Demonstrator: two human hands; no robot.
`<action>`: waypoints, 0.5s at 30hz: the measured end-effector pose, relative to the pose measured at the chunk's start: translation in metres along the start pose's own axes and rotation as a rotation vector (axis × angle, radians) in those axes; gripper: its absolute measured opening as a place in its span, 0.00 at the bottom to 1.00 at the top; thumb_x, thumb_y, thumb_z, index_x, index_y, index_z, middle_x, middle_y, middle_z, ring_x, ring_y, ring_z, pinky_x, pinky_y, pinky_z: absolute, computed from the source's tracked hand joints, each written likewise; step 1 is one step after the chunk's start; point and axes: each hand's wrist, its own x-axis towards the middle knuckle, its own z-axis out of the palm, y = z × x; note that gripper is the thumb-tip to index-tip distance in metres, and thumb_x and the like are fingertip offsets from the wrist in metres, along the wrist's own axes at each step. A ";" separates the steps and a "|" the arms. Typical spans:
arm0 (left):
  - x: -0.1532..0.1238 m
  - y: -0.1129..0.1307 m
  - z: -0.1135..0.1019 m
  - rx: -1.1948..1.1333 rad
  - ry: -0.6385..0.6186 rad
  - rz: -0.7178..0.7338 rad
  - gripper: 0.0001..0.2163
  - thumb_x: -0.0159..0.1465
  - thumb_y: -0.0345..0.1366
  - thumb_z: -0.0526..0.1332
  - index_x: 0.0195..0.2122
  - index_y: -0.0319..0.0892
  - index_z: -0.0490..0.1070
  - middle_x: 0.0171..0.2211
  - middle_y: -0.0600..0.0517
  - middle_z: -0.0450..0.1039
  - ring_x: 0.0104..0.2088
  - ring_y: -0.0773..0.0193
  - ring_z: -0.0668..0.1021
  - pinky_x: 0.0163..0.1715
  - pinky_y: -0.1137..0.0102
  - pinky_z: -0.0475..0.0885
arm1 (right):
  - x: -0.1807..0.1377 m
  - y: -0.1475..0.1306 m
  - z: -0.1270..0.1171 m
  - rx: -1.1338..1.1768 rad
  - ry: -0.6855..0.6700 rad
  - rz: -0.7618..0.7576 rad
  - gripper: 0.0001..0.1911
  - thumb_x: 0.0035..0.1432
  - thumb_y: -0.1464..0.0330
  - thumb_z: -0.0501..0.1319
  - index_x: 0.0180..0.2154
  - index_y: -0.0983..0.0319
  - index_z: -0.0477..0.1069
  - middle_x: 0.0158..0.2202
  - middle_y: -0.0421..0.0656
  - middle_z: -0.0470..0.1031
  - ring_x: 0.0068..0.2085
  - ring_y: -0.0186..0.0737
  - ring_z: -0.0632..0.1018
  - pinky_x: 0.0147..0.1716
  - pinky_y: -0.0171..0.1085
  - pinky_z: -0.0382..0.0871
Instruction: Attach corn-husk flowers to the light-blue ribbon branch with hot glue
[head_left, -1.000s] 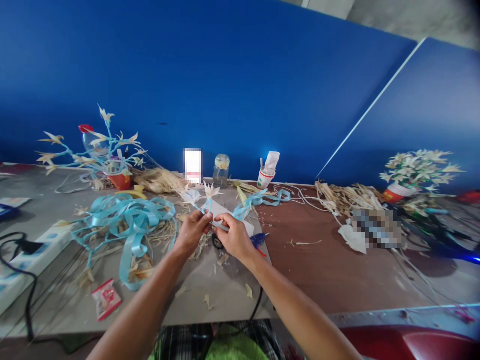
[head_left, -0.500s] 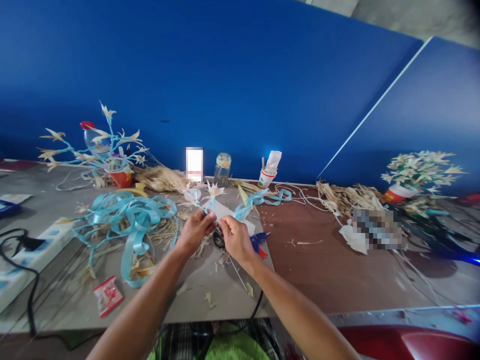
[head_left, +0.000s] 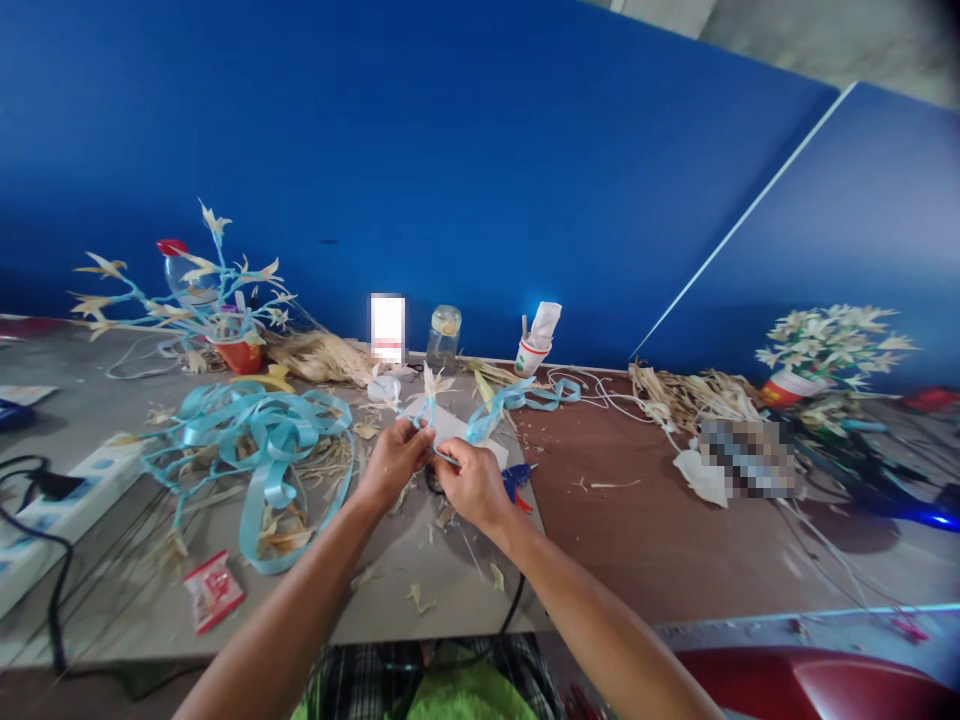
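My left hand (head_left: 393,462) pinches the stem of a small cream husk flower (head_left: 433,384) wrapped in light blue ribbon. My right hand (head_left: 471,482) is closed on the same stem just to the right, gripping the blue ribbon (head_left: 517,395) that trails away toward the back of the table. A thin wire runs down from my right hand toward the table's front edge. Both hands meet above the grey table (head_left: 375,590), over a white sheet (head_left: 457,425). A blue glue gun (head_left: 517,478) lies just right of my right hand.
A loose heap of blue ribbon (head_left: 255,430) lies left of my hands. A flower branch in an orange pot (head_left: 238,352) stands at the back left, a jar (head_left: 443,337) and paper cup (head_left: 532,355) at the back, a flower pot (head_left: 787,385) at the right. Power strip (head_left: 67,495) at left.
My hands stay together on the flower stem; the right hand has shifted its grip slightly and the flower has lifted a little. The camera has moved slightly.
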 end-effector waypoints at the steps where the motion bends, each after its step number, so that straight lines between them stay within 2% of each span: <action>1: -0.001 0.001 0.000 -0.029 -0.008 -0.005 0.14 0.51 0.40 0.66 0.21 0.39 0.62 0.13 0.60 0.57 0.15 0.75 0.59 0.16 0.76 0.51 | 0.001 0.000 0.000 0.017 0.007 0.021 0.10 0.54 0.68 0.54 0.25 0.60 0.70 0.19 0.39 0.68 0.22 0.34 0.66 0.25 0.32 0.55; 3: -0.003 0.004 -0.001 -0.139 -0.077 -0.020 0.12 0.52 0.40 0.66 0.22 0.38 0.66 0.15 0.59 0.60 0.16 0.75 0.61 0.18 0.76 0.54 | 0.003 0.000 -0.001 0.118 0.011 0.092 0.10 0.53 0.68 0.54 0.24 0.61 0.71 0.19 0.38 0.68 0.23 0.34 0.65 0.25 0.32 0.56; 5: -0.006 0.008 -0.002 -0.312 -0.207 -0.054 0.11 0.53 0.40 0.66 0.28 0.37 0.71 0.21 0.55 0.67 0.20 0.74 0.64 0.23 0.75 0.60 | 0.005 0.000 -0.004 0.279 -0.002 0.168 0.10 0.51 0.66 0.55 0.24 0.62 0.71 0.19 0.37 0.67 0.23 0.33 0.65 0.25 0.31 0.57; 7: -0.006 0.011 -0.004 -0.401 -0.292 -0.091 0.11 0.51 0.36 0.67 0.34 0.37 0.74 0.27 0.52 0.70 0.23 0.74 0.67 0.28 0.75 0.63 | 0.007 0.000 -0.006 0.451 -0.030 0.228 0.09 0.50 0.65 0.56 0.24 0.63 0.71 0.19 0.37 0.66 0.23 0.32 0.63 0.25 0.31 0.57; 11: -0.005 0.009 -0.005 -0.446 -0.269 -0.105 0.07 0.51 0.33 0.68 0.29 0.36 0.73 0.28 0.52 0.72 0.21 0.77 0.65 0.26 0.75 0.63 | 0.009 0.002 -0.007 0.650 -0.085 0.301 0.09 0.47 0.64 0.58 0.23 0.63 0.70 0.19 0.35 0.62 0.22 0.30 0.59 0.24 0.31 0.54; 15: -0.004 0.006 -0.001 -0.422 -0.180 -0.080 0.08 0.49 0.33 0.69 0.25 0.37 0.70 0.25 0.54 0.70 0.18 0.78 0.62 0.22 0.77 0.60 | 0.009 0.001 -0.005 0.547 -0.100 0.279 0.09 0.48 0.64 0.59 0.22 0.63 0.68 0.18 0.35 0.60 0.22 0.30 0.59 0.23 0.31 0.53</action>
